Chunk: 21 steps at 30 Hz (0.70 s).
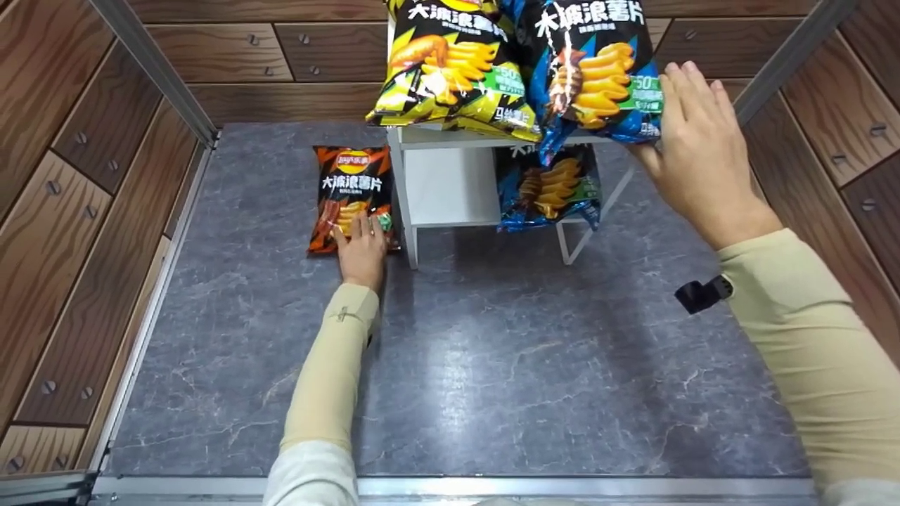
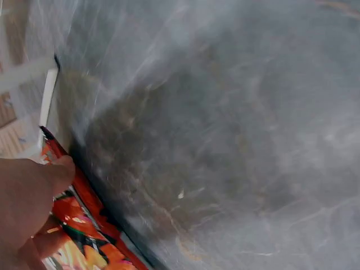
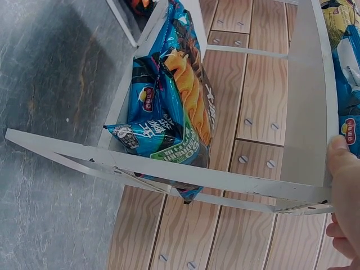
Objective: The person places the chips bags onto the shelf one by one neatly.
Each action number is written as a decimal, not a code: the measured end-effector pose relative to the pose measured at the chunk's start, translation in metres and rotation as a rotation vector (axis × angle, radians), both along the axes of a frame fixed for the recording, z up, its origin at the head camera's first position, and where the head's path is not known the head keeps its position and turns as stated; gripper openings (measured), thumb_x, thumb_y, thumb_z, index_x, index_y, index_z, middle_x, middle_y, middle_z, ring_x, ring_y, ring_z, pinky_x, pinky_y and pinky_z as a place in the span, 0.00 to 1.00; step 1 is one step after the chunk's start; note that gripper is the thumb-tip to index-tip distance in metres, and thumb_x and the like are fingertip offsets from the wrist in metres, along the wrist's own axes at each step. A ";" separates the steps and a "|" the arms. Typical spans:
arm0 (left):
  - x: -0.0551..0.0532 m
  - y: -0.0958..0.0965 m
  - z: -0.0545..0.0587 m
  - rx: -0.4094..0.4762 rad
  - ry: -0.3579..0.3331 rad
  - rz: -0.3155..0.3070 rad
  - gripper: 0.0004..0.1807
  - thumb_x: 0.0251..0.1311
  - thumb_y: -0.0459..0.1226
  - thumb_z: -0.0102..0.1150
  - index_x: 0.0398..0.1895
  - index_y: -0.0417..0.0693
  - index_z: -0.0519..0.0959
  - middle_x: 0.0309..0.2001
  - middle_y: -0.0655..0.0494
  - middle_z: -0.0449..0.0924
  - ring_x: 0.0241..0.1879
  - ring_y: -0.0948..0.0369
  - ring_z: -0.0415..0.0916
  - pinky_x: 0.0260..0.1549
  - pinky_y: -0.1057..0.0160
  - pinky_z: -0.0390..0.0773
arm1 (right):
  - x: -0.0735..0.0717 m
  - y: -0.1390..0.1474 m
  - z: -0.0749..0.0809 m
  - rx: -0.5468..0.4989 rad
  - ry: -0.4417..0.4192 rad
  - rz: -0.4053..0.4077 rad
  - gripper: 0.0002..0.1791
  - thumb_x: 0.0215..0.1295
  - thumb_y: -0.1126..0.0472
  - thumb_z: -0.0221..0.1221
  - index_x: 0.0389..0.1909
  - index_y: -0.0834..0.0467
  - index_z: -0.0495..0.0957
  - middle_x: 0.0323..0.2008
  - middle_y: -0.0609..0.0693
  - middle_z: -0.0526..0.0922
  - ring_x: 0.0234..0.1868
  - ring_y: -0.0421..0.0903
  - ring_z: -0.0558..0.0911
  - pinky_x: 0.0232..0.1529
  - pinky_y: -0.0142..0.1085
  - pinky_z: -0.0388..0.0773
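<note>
An orange-and-black bag of potato chips (image 1: 355, 184) lies on the grey marbled surface, left of a white two-tier rack (image 1: 450, 186). My left hand (image 1: 362, 254) rests on its lower part with the fingers extended. In the left wrist view the thumb lies at the edge of the bag. On the rack's top tier, a blue-and-black chip bag (image 1: 598, 74) leans beside a yellow-and-black chip bag (image 1: 457, 67). Along the blue bag's right side, my right hand (image 1: 706, 151) touches it with fairly straight fingers; its thumb (image 3: 337, 149) is near the shelf edge.
Another blue chip bag (image 3: 183, 107) sits on the rack's lower tier, toward the right. Wood-patterned panels (image 1: 84, 161) wall in the left, back and right. A metal rail (image 1: 450, 486) runs along the front edge. A black strap piece (image 1: 703, 294) sticks out from the right wrist.
</note>
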<state>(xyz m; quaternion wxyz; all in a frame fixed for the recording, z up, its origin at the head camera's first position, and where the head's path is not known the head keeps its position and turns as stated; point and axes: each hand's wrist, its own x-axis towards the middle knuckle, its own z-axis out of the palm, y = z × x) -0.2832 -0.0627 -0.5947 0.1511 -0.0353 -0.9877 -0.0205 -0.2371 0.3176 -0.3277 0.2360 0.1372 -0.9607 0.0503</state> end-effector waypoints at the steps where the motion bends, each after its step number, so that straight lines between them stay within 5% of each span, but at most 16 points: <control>1: 0.003 0.000 -0.001 -0.016 0.015 0.002 0.25 0.68 0.33 0.36 0.63 0.39 0.75 0.64 0.41 0.76 0.64 0.47 0.73 0.62 0.36 0.70 | 0.000 0.000 0.000 -0.001 0.001 0.000 0.41 0.70 0.48 0.58 0.74 0.69 0.57 0.75 0.65 0.59 0.78 0.58 0.54 0.79 0.53 0.45; 21: 0.068 0.005 -0.017 -0.167 0.230 0.051 0.20 0.66 0.33 0.47 0.57 0.43 0.81 0.59 0.46 0.81 0.58 0.51 0.79 0.54 0.44 0.79 | -0.001 0.000 0.000 -0.011 -0.016 -0.002 0.41 0.69 0.49 0.59 0.73 0.70 0.57 0.74 0.65 0.59 0.78 0.58 0.54 0.79 0.53 0.44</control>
